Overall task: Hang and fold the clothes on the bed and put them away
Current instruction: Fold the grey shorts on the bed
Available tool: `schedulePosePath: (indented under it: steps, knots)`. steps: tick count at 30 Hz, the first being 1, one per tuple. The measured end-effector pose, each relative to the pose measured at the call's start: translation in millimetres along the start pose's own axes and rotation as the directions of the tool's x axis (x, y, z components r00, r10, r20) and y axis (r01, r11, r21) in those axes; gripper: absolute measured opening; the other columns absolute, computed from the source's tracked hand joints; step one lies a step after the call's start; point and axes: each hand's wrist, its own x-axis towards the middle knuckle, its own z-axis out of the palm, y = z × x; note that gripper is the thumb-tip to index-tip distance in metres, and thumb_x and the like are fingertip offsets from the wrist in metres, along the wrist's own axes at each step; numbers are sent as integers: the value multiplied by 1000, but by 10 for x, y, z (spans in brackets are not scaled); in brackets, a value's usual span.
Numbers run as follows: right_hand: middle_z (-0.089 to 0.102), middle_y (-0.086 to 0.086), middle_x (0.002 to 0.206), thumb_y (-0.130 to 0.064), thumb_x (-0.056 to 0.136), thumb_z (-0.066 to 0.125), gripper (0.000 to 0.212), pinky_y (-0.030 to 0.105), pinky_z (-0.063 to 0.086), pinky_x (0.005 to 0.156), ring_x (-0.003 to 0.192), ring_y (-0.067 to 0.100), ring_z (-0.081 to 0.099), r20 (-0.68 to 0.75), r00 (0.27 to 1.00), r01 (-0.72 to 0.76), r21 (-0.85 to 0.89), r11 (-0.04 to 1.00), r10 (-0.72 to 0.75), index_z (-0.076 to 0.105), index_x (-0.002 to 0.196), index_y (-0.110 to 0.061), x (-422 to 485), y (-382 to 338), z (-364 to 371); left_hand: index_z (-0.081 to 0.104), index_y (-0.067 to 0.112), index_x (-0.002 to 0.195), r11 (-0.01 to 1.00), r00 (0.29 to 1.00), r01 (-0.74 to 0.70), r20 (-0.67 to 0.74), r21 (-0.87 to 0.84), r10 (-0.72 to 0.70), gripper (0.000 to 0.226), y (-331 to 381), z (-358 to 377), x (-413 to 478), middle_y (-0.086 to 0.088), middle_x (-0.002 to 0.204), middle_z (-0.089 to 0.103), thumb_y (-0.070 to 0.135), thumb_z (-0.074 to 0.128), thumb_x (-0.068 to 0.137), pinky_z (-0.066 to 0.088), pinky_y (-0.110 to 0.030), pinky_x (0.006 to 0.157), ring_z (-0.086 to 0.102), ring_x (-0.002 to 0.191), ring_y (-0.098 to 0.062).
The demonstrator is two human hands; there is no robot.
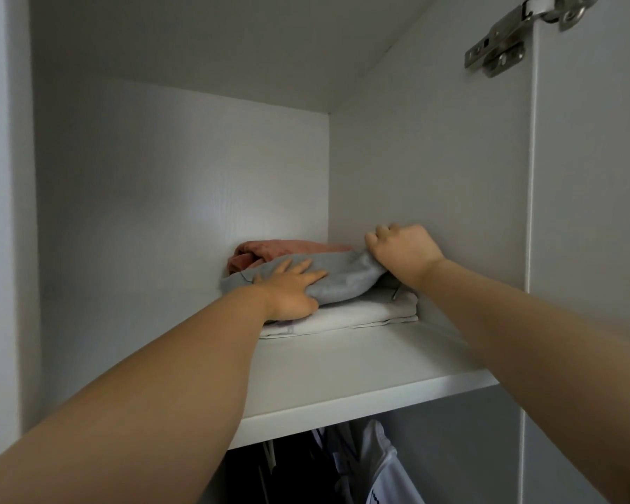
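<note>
A folded grey garment [342,276] lies on top of a folded white garment [346,316] on the upper wardrobe shelf [342,372]. Behind them sits a crumpled pink garment [266,251]. My left hand [290,289] holds the grey garment's left end, fingers spread over the top and thumb tucked beneath it. My right hand [402,251] grips its right end with curled fingers, close to the wardrobe's right wall.
The shelf sits in a white wardrobe with walls close on both sides. The open door [590,198] with a metal hinge [513,38] is at the right. Below the shelf hang dark and white clothes [371,467].
</note>
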Motion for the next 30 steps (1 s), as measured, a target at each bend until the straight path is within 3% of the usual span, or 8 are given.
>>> schedulePosePath:
  steps: [3, 7, 10, 13, 17, 20, 26, 30]
  knots:
    - [62, 9, 107, -17, 84, 67, 22, 29, 46, 66, 95, 26, 62, 168, 985, -29, -25, 999, 32, 65, 105, -10, 28, -18, -44, 6, 43, 150, 999, 999, -17, 38, 46, 15, 68, 10, -4, -17, 11, 159, -13, 42, 45, 94, 1, -58, 116, -15, 146, -19]
    - [55, 11, 125, -13, 93, 51, 34, 37, 44, 96, 116, 30, 53, 723, 682, 51, 104, 993, -111, 57, 127, -8, 24, -95, -424, 35, 27, 147, 949, 993, -61, -115, -308, 26, 50, 30, -70, -45, 3, 158, 19, 46, 34, 100, 6, -33, 118, 12, 146, -17]
    - [56, 13, 126, -13, 93, 48, 34, 37, 44, 98, 115, 31, 54, 607, 790, -112, 284, 952, -88, 56, 126, -6, 277, -53, -469, 42, 20, 143, 950, 939, -24, -332, -312, -85, 42, -114, -52, 12, -3, 151, 36, 29, 32, 103, 21, -27, 112, 33, 138, -20]
    - [42, 13, 144, -18, 97, 41, 43, 38, 34, 109, 131, 32, 40, 308, 951, -235, 651, 722, 31, 41, 139, -8, 526, -301, -265, 22, 24, 151, 989, 955, 118, -262, -95, -139, 50, -362, 86, 163, 0, 158, 20, 38, 24, 103, 15, -44, 118, 18, 144, -22]
    - [18, 3, 158, -44, 103, 18, 55, 32, 8, 117, 145, 22, 17, 467, 843, -289, 813, 506, -268, 22, 151, -18, 478, -558, -22, 22, 26, 152, 962, 975, 77, -183, -263, -128, 61, -588, 176, 279, 2, 159, 14, 51, 32, 97, 16, -39, 119, 18, 144, -20]
    - [6, 9, 160, -53, 101, 17, 65, 36, 4, 118, 147, 23, 8, 676, 710, -502, 683, 531, -198, 13, 153, -15, 414, -379, 129, 22, 25, 152, 940, 978, 87, -150, -331, -143, 61, -661, 201, 290, 4, 160, 9, 52, 32, 98, 10, -35, 120, 12, 147, -20]
    - [37, 9, 150, -44, 103, 24, 52, 33, 26, 111, 136, 27, 37, 277, 952, -176, 843, 508, -128, 35, 145, -16, 590, -567, -42, 15, 30, 153, 915, 973, 134, -124, -381, -195, 61, -817, 228, 328, 7, 160, 4, 55, 26, 98, 10, -42, 120, 8, 147, -20]
    - [10, 2, 160, -53, 100, 13, 60, 38, 3, 119, 147, 22, 10, 554, 783, -350, 767, 537, -281, 15, 153, -24, 437, -439, 289, 9, 32, 153, 910, 981, 146, -64, -389, -185, 60, -826, 180, 275, 2, 161, 2, 53, 26, 99, 8, -42, 120, 6, 147, -19]
